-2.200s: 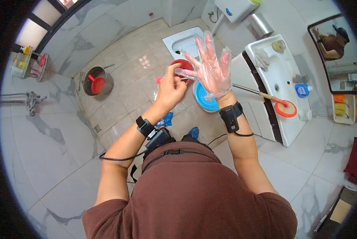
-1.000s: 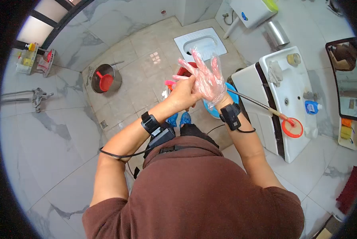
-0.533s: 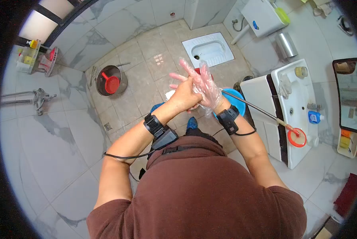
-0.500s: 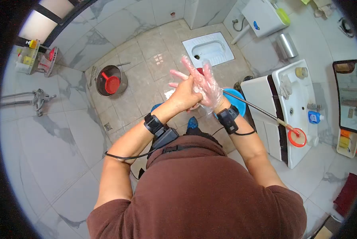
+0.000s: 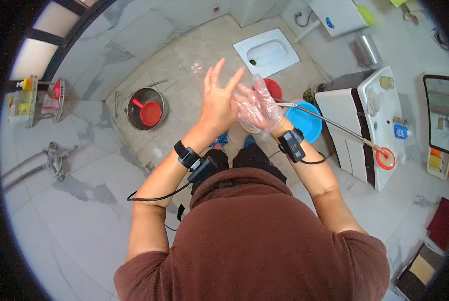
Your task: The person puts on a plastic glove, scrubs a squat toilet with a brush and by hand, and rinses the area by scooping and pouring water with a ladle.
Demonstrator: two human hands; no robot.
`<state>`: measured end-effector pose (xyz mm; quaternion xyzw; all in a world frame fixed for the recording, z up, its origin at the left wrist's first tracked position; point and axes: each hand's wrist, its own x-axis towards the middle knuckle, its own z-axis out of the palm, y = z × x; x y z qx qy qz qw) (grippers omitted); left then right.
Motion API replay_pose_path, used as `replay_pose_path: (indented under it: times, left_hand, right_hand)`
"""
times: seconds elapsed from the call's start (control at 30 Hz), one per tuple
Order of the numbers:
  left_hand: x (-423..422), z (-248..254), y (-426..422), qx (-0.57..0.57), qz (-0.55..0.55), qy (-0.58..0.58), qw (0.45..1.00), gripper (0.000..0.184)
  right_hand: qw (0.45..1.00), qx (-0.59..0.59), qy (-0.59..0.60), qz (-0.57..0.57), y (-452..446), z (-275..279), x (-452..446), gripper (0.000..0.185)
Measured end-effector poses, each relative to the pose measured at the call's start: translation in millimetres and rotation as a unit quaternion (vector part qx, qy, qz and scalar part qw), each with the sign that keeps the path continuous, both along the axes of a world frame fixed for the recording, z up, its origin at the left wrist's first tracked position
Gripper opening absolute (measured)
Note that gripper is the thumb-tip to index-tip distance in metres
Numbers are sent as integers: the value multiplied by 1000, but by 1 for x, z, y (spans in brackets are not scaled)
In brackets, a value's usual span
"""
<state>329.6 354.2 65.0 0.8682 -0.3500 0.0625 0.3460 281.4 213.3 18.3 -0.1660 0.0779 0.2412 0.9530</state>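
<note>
A clear, crinkled plastic glove [image 5: 269, 106] covers my right hand [image 5: 257, 111], whose fingers reach out toward the left one. My left hand [image 5: 218, 103] is bare, its fingers stretched upward and spread. The two hands meet or overlap near the left palm's edge; I cannot tell whether they touch. Beyond the gloved hand are a red basin [image 5: 273, 88] and a blue basin [image 5: 304, 123] on the floor. A long metal rod [image 5: 334, 124] with a red round end [image 5: 385, 158] slants from beside the glove to the sink cabinet.
A metal basin [image 5: 132, 116] holding a red dipper [image 5: 150, 114] stands on the tiled floor at left. The squat toilet [image 5: 266, 54] lies ahead. On the right are the white sink [image 5: 380, 115] and a mirror [image 5: 442, 113]; a wall tap [image 5: 54, 159] is at left.
My left hand has come off the gloved right hand's palm, moved left and spread its fingers. The right hand has lowered and turned. The camera view has shifted, uncovering the red basin.
</note>
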Motion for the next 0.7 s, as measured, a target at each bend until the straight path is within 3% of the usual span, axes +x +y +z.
replay_pose_path:
  times: [0.03,0.1,0.17,0.2,0.27,0.33,0.4,0.5,0.57,0.63,0.67,0.7]
  left_hand:
    - [4,0,-4,62,-12,-97,993,58]
    - [-16,-48,-43,-4,14,228,973,56]
    - [-11,-49,-48,-6,-92,337,937,56]
    - [8,-18,-34,22,-209,283,936,57]
    - [14,-5,-31,28,-277,179,943,51]
    - [5,-15,-45,-14,-187,81,979,45]
    - [14,-19,-50,-61,-216,164,961,46]
    - [39,-19,-63,-132,-263,280,914,54]
    - [52,-17,-72,-181,-266,362,875,58]
    - [75,-6,-75,-233,-229,442,835,56]
    - [88,1,-72,-251,-190,479,820,52]
    - [102,8,-67,-266,-148,513,802,48]
  right_hand:
    - [999,-45,-1,-6,4,-1,2,72]
    - [992,-129,-5,-11,9,-3,6,68]
    - [992,-119,-29,-21,7,-11,12,67]
    - [993,-101,-37,-41,11,2,16,68]
    - [995,-64,-55,-52,10,18,23,78]
    - [995,-51,-76,-48,2,14,24,82]
    - [993,-62,-83,-49,-7,16,31,89]
    - [989,23,-143,-42,-30,13,46,91]
    - [989,61,-122,-59,-43,14,52,92]
    - [985,112,-85,-97,-54,8,61,91]
    - [992,40,-85,-90,-61,10,64,90]
    - [991,48,-81,-100,-69,7,67,89]
